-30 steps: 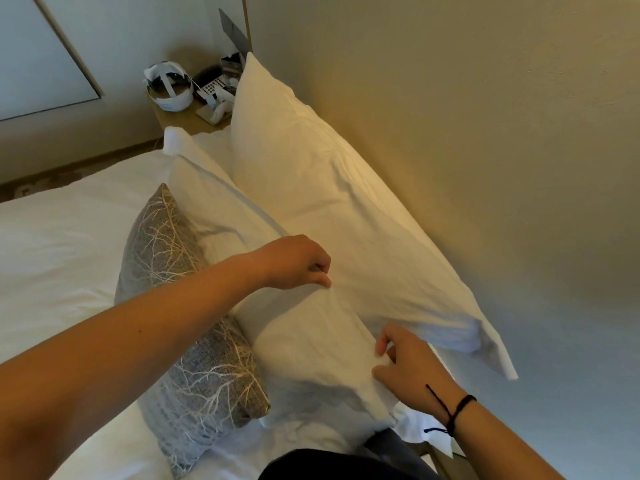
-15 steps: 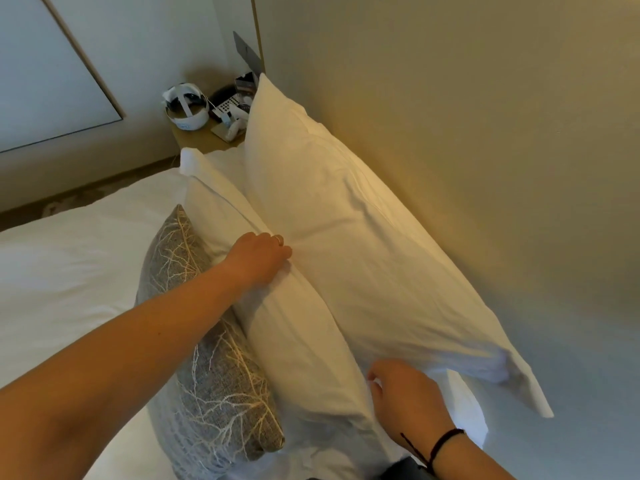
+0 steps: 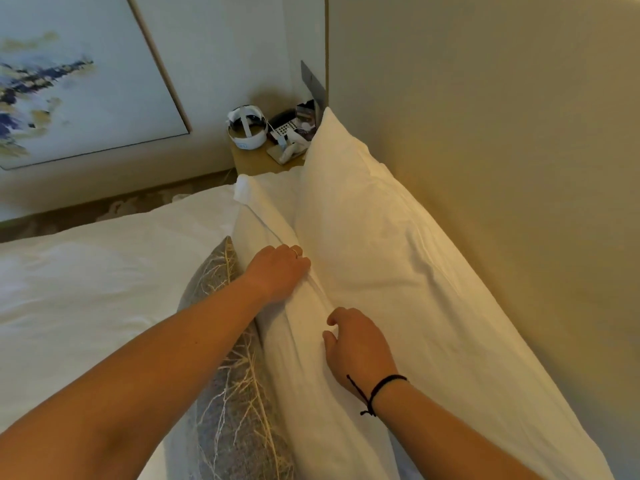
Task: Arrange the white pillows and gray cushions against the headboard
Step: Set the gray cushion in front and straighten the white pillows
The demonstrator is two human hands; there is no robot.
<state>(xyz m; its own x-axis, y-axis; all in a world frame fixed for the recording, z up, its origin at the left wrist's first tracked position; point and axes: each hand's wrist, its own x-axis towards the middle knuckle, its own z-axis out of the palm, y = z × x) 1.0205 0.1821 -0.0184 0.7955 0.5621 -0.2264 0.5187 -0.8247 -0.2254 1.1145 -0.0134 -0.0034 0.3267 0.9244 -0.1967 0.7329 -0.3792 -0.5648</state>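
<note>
The headboard (image 3: 502,168), a tall beige padded panel, fills the right side of the view, and a pale wall (image 3: 214,46) meets it at the far corner. The bed (image 3: 86,289) spreads to the left under smooth white linen, with a strip of patterned floor (image 3: 104,211) beyond its far edge. A large framed painting (image 3: 69,81) in blue and gold strokes hangs on the wall at left. The back pillow (image 3: 398,271) stands on edge, leaning flat against the headboard. The front pillow (image 3: 304,375) stands just before it, touching it along its length. A gray cushion (image 3: 232,410) with a pale branch pattern stands upright against the front pillow's bed side. A wooden nightstand (image 3: 249,161) sits in the corner past the pillows, carrying a white headset (image 3: 247,131), a phone (image 3: 285,128) and small items too blurred to name. The left hand (image 3: 277,271) rests on the top edge of the front pillow, fingers bent down into the seam between the two pillows; whether its grip pinches the cloth, I cannot tell. The right hand (image 3: 360,348), a black cord at its wrist, lies on the same seam, its grip released, fingers loosely curled and holding nothing.
</note>
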